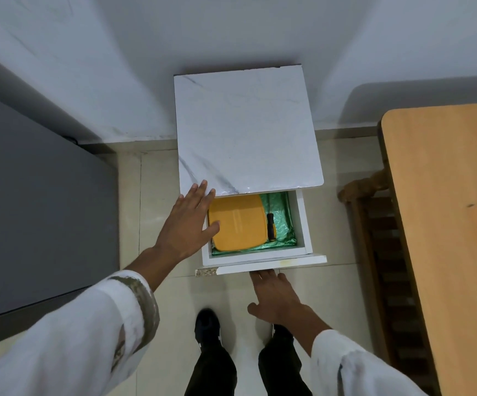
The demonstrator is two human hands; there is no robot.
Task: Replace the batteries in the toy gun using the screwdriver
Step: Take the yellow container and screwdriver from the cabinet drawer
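Screwdriver [270, 227] — in open drawer [303, 224] near its right wall, long axis front-to-back, handle frontward. Left hand [185, 224] nearer, fingers [198, 192] spread, tool rightward past yellow box [237, 224]. Right hand [271, 298] at drawer front — fingertips hidden, grip unclear.

Screwdriver [270, 227]: black and yellow handle, thin metal shaft
Pose: flat, shaft pointing away from the person
Place: right of the left hand [185, 224] and its fingers [201, 194], apart, untouched

white sleeves [68, 332], dark trousers [214, 370], black shoe [207, 324]
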